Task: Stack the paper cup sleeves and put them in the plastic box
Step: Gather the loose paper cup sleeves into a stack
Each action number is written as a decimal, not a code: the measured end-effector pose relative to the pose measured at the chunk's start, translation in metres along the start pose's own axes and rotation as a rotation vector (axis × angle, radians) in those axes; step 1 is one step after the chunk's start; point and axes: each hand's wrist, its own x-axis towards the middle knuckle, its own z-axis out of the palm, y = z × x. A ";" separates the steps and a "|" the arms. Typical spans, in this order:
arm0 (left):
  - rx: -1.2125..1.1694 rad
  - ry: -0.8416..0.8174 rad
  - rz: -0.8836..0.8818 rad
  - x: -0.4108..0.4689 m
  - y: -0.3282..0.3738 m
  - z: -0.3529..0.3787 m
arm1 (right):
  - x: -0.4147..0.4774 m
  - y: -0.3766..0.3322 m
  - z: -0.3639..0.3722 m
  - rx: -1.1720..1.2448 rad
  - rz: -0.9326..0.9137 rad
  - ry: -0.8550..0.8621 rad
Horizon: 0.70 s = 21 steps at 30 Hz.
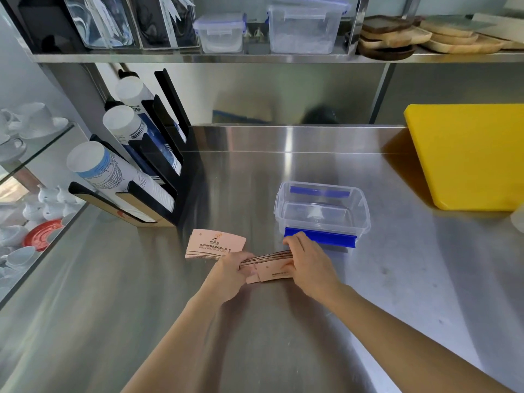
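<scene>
A bundle of pink paper cup sleeves [272, 272] stands on edge on the steel counter, gripped at both ends. My left hand [229, 275] holds its left end and my right hand [307, 265] presses its right end and top. A second small stack of pink sleeves [214, 243] lies flat on the counter just left of my left hand. The clear plastic box [323, 212] with blue clips stands open and empty just behind my right hand.
A black rack of paper cups [133, 171] stands at the left. A yellow cutting board [467, 154] lies at the right. Lidded plastic boxes [304, 28] and wooden trays sit on the shelf above. A glass case of white crockery [31, 194] is at far left.
</scene>
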 end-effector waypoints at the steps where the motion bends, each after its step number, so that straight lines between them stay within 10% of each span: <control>1: -0.020 -0.027 -0.001 0.000 0.001 0.000 | 0.000 0.000 0.001 -0.040 0.008 0.019; 8: -0.056 -0.142 0.035 0.001 0.001 0.001 | -0.002 0.000 0.010 -0.262 0.039 0.046; 21: -0.019 -0.055 0.025 0.002 -0.006 0.010 | -0.006 0.029 0.008 0.203 0.292 -0.083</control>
